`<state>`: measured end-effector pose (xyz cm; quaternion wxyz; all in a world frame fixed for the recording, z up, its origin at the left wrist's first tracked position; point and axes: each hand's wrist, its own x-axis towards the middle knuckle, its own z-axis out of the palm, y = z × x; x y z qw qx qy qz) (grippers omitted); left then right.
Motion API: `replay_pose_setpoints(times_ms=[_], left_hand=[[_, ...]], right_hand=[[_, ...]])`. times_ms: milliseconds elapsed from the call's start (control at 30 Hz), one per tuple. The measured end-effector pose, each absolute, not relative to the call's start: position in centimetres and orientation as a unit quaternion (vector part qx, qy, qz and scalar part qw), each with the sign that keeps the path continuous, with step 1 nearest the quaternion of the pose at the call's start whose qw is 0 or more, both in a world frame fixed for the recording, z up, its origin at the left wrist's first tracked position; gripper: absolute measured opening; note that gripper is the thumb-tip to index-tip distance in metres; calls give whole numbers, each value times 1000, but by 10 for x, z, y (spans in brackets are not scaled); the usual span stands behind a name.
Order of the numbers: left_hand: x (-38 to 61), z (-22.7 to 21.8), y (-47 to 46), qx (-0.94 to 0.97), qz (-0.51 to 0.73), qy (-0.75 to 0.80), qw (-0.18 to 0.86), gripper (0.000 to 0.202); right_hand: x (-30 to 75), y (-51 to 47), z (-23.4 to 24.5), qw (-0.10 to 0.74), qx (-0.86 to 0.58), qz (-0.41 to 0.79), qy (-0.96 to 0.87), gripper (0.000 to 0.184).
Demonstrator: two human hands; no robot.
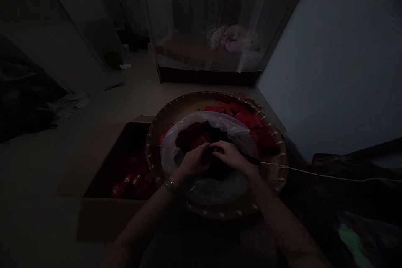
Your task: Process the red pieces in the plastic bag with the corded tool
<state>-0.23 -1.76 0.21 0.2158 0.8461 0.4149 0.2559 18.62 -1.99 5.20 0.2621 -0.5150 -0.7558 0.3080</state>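
My left hand [195, 161] and my right hand [230, 155] meet above an open translucent plastic bag [179, 134]. Fingers on both hands are curled around a small dark-red packet [205, 158], though the dim light hides its details. The bag stands in a round woven bamboo tray [176, 111] and holds red packets and dark contents. More flat red packets [245, 115] lie in the tray behind the bag, to the right. A dark rod-like thing [249, 158] on a white cord rests by my right wrist.
On the left, an open cardboard box [103, 205] holds shiny red packages [133, 180]. The white cord [320, 173] runs off to the right. Beyond the tray is a netted bed [188, 52]; a pale wall [333, 58] rises at the right. Dark bags [354, 201] lie at lower right.
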Motion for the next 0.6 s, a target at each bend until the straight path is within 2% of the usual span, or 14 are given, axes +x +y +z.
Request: replay_pose_setpoints(times_ms=[67, 200, 433, 600], left_hand=[[-2, 4, -18, 845, 255, 416, 219, 71], [-2, 4, -18, 847, 263, 408, 219, 72], [-2, 3, -18, 841, 285, 393, 241, 75], [-6, 6, -15, 803, 325, 393, 308, 82]], right_hand=[[187, -20, 53, 275, -513, 327, -745, 29], [192, -26, 51, 281, -508, 319, -749, 19], [193, -31, 40, 161, -491, 262, -815, 22], [199, -24, 42, 225, -500, 286, -786, 27]])
